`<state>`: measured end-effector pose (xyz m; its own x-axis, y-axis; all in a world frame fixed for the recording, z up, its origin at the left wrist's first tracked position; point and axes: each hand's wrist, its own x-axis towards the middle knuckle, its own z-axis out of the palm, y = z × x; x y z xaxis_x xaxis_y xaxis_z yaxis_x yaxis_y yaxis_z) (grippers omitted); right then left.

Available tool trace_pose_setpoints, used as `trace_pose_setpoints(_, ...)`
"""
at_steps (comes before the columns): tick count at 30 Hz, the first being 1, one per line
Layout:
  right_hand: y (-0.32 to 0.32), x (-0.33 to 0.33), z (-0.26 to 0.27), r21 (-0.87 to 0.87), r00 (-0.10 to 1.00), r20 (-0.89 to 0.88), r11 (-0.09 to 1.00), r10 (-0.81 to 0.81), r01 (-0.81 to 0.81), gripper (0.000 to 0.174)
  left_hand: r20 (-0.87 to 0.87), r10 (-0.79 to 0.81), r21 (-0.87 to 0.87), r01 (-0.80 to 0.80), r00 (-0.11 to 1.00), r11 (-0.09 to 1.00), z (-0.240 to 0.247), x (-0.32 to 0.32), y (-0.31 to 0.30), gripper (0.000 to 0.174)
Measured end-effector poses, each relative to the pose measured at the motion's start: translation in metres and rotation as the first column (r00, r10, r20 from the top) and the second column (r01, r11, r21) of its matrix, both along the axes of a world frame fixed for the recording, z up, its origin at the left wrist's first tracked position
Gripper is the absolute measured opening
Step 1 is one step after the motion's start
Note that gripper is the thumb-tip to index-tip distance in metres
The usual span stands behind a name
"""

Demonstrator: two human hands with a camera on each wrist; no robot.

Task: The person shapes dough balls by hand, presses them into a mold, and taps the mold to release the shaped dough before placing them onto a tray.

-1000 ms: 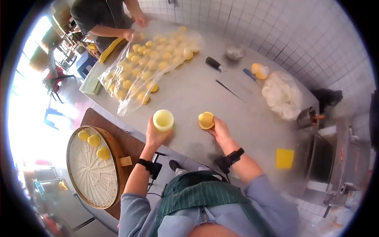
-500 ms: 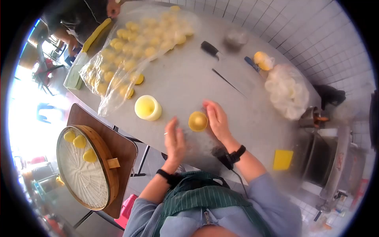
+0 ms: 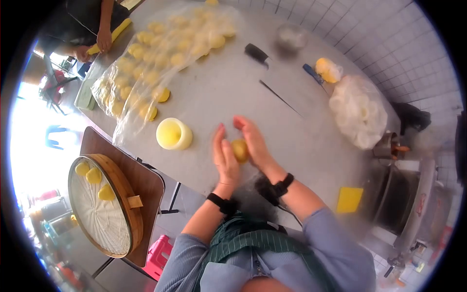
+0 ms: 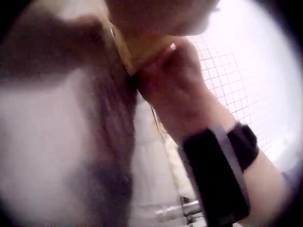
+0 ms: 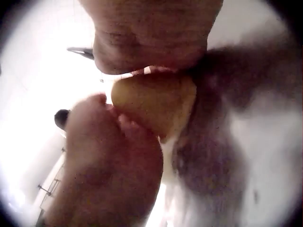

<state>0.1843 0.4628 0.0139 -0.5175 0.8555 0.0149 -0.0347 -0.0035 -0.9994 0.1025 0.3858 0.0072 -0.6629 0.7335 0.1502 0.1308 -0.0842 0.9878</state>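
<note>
A cup-shaped piece of yellow dough (image 3: 239, 150) sits between my two hands over the table, rounded at one end in the right wrist view. My left hand (image 3: 225, 160) is on its left, fingers extended, palm turned toward the dough. From the other side my right hand (image 3: 257, 148) lies against it, its fingers stretched forward. The palms partly hide the dough in the head view. To the left of my hands stands a pale, thick-walled round container (image 3: 187, 134) with yellow inside.
Many yellow dough pieces lie under a clear plastic sheet (image 3: 141, 104). A bamboo tray (image 3: 99, 219) bears several yellow pieces. A black-handled tool (image 3: 255, 53), a thin dark stick (image 3: 279, 97), a white plastic bag (image 3: 360, 114) and a yellow square (image 3: 349, 199) lie on the table. Another person's hand (image 3: 103, 40) is at far left.
My left hand has let go of the pale container, now standing on the table, and has moved right to the dough. The right hand's grip has opened into extended fingers beside the dough.
</note>
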Motion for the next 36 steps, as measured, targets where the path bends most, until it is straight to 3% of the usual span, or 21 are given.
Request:
trace_pose_setpoints(1, -0.004, -0.005, -0.002, -0.007, 1.000, -0.001, 1.000, 0.001, -0.001, 0.046, 0.116, -0.011, -0.044, 0.016, 0.993, 0.999, -0.004, 0.015, 0.005, 0.042)
trace_pose_setpoints(3, -0.015, -0.010, -0.006, 0.098, 0.998, 0.003, 0.993, 0.070, -0.070, 0.047, 0.090, -0.009, -0.029, 0.012, 0.996, 1.000, -0.002, 0.011, 0.007, 0.042)
trace_pose_setpoints(6, -0.030, 0.009, -0.008, 0.168, 0.998, 0.053, 0.986, -0.018, 0.009, 0.046, 0.124, -0.043, -0.008, 0.044, 0.991, 0.999, 0.005, 0.002, 0.009, 0.043)
trace_pose_setpoints(7, -0.030, 0.010, -0.006, 0.178, 0.999, 0.049, 0.984, -0.018, 0.009, 0.046, 0.132, 0.011, 0.040, -0.017, 0.991, 0.999, 0.001, -0.002, 0.008, 0.042)
trace_pose_setpoints(9, -0.024, 0.012, -0.001, -0.018, 0.996, -0.010, 0.996, -0.083, 0.083, 0.045, 0.176, 0.082, 0.136, -0.106, 0.981, 0.985, -0.007, -0.007, 0.002, 0.042)
trace_pose_setpoints(10, -0.021, 0.008, -0.002, -0.024, 0.997, -0.005, 0.996, -0.081, 0.080, 0.045, 0.179, 0.086, 0.129, -0.110, 0.980, 0.986, -0.013, 0.000, -0.002, 0.042)
trace_pose_setpoints(12, -0.018, -0.006, -0.008, 0.038, 0.994, 0.102, 0.999, 0.027, -0.031, 0.047, 0.084, -0.001, -0.059, 0.006, 0.996, 0.998, -0.014, 0.017, -0.009, 0.044)
trace_pose_setpoints(14, -0.025, -0.005, -0.007, 0.072, 0.996, 0.089, 0.997, 0.001, -0.008, 0.047, 0.040, -0.005, -0.020, 0.005, 0.999, 1.000, -0.005, 0.016, -0.009, 0.045)
trace_pose_setpoints(17, -0.034, 0.004, -0.003, 0.160, 0.996, 0.065, 0.986, -0.056, 0.045, 0.047, 0.143, 0.052, 0.063, -0.062, 0.988, 0.996, -0.003, -0.004, -0.009, 0.045)
trace_pose_setpoints(19, -0.030, 0.008, 0.002, -0.008, 0.990, -0.022, 0.991, -0.136, 0.136, 0.047, 0.216, 0.091, 0.123, -0.119, 0.972, 0.985, -0.003, -0.017, -0.004, 0.044)
trace_pose_setpoints(22, -0.014, -0.011, -0.005, 0.013, 0.997, -0.051, 0.998, -0.059, 0.060, 0.047, 0.288, 0.125, 0.088, -0.156, 0.949, 0.984, -0.004, 0.001, -0.010, 0.043)
trace_pose_setpoints(23, -0.020, -0.012, -0.003, 0.135, 0.986, 0.169, 0.990, 0.007, -0.030, 0.047, 0.093, 0.068, 0.070, -0.075, 0.993, 0.995, -0.006, 0.010, -0.012, 0.043)
trace_pose_setpoints(24, -0.023, -0.012, -0.001, 0.134, 0.985, 0.170, 0.991, 0.007, -0.030, 0.047, -0.102, 0.000, 0.036, 0.004, 0.995, 0.999, -0.005, 0.013, -0.013, 0.043)
trace_pose_setpoints(28, -0.036, 0.001, 0.006, 0.083, 1.000, 0.026, 0.996, -0.016, 0.014, 0.047, 0.181, -0.005, 0.079, -0.010, 0.983, 0.997, -0.007, -0.005, -0.012, 0.042)
trace_pose_setpoints(30, -0.030, 0.002, 0.006, -0.052, 0.995, -0.048, 0.995, -0.082, 0.080, 0.046, 0.266, -0.005, 0.121, -0.028, 0.964, 0.992, -0.009, -0.012, -0.007, 0.042)
trace_pose_setpoints(32, -0.025, 0.000, 0.011, -0.010, 0.994, 0.032, 0.994, -0.107, 0.107, 0.046, 0.348, 0.097, 0.089, -0.136, 0.933, 0.987, -0.013, -0.007, -0.014, 0.042)
trace_pose_setpoints(33, -0.027, -0.008, 0.011, 0.069, 0.996, 0.084, 0.997, -0.028, 0.022, 0.046, 0.348, 0.099, 0.079, -0.134, 0.932, 0.988, -0.011, -0.002, -0.016, 0.042)
trace_pose_setpoints(34, -0.029, -0.015, 0.013, 0.146, 0.989, 0.139, 0.987, 0.046, -0.066, 0.046, 0.213, 0.066, 0.035, -0.075, 0.975, 0.997, -0.009, 0.004, -0.016, 0.041)
trace_pose_setpoints(35, -0.037, -0.014, 0.018, 0.036, 0.995, 0.095, 0.999, 0.018, -0.022, 0.045, 0.077, 0.024, -0.011, -0.023, 0.997, 1.000, -0.006, 0.008, -0.014, 0.040)
trace_pose_setpoints(36, -0.043, -0.009, 0.014, 0.036, 0.995, 0.096, 0.999, 0.014, -0.018, 0.045, 0.077, 0.020, -0.011, -0.020, 0.997, 1.000, -0.004, 0.005, -0.013, 0.040)
